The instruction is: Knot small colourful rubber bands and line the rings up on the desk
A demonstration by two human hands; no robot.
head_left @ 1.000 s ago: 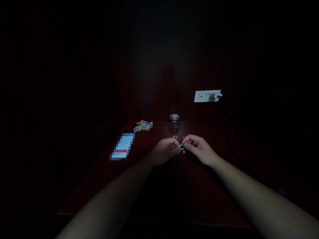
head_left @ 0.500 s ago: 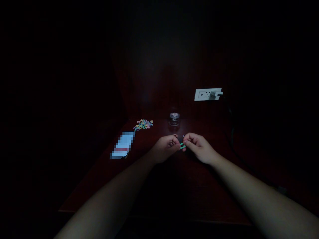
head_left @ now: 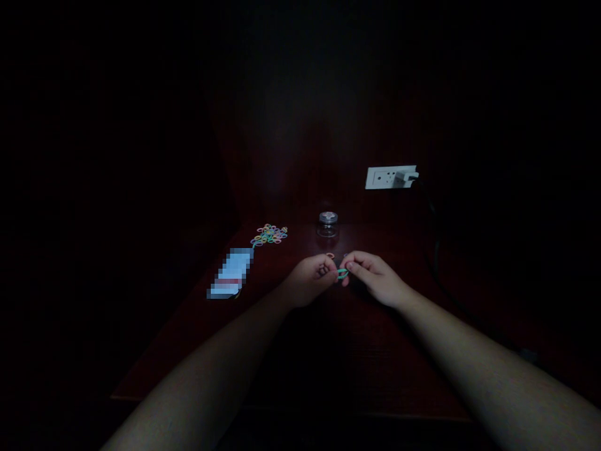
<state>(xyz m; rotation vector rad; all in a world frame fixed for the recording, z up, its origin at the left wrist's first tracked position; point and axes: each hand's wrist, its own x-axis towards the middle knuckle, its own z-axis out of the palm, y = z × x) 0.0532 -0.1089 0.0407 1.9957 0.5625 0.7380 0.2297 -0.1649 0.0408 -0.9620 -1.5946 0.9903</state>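
Between my two hands is a small green hair tie (head_left: 342, 274), stretched out as a narrow loop. My left hand (head_left: 308, 280) pinches its left end with closed fingers. The right end is pinched between thumb and finger of my right hand (head_left: 375, 279). Just beyond my left fingertips a pinkish hair tie (head_left: 330, 255) lies on the table. A purplish hair tie (head_left: 346, 255) lies partly hidden behind my right hand.
A clear lidded jar (head_left: 327, 225) stands behind my hands. To the left lie a heap of coloured hair ties (head_left: 270, 235) and a blurred pale-blue flat object (head_left: 231, 274). A wall socket (head_left: 390, 177) with a plugged-in cable (head_left: 436, 244) is at the right on the dark red wall.
The green hair tie has turned slightly, and its loop now shows a gap between its two strands. Both hands stay almost where they were, still pinching it.
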